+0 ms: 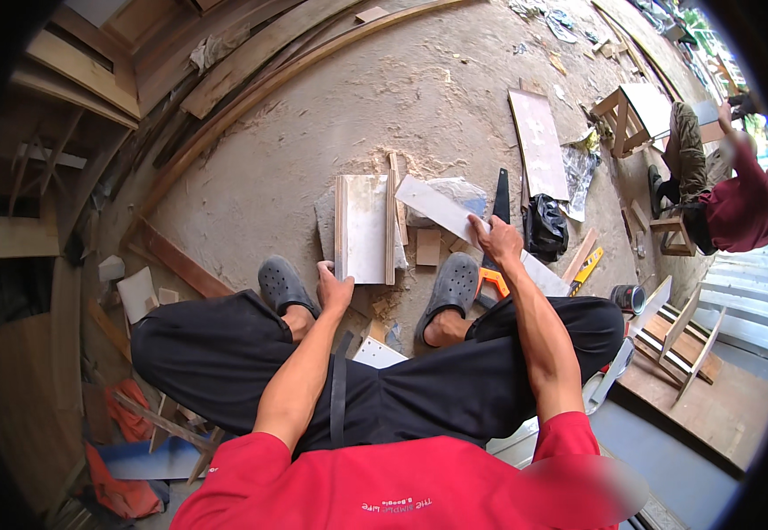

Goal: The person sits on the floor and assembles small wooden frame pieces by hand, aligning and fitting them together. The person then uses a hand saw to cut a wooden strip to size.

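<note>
With right grip (497,238), holding pale flat board (437,205) near its middle, thumb and fingers closed on the edges; slanting from far left to near right, to the right of open wooden trough (365,230). With left grip (335,286), touching near left corner of the trough, fingers curled; cannot tell whether clasped or only resting.

Below everything, dusty floor (243,194), littered with shavings around the far end of the trough. Along far left, long wooden planks (256,60), lying roughly side by side. At far right, co-worker in dark red top (742,212), seated low. Between the two and nearer the right, flat pinkish panel (539,141). Back at centre, between grey clogs (285,283), the trough itself: white base, upright layered-wood sides at left and right, lengthwise near to far. Right of it, handsaw (501,199), black blade toward far, orange handle near, partly covered by the board. Just right of blade, crumpled black bag (546,231). Nearer and farther right, round tin (629,299). Just right of the trough, small wood block (428,247).
</note>
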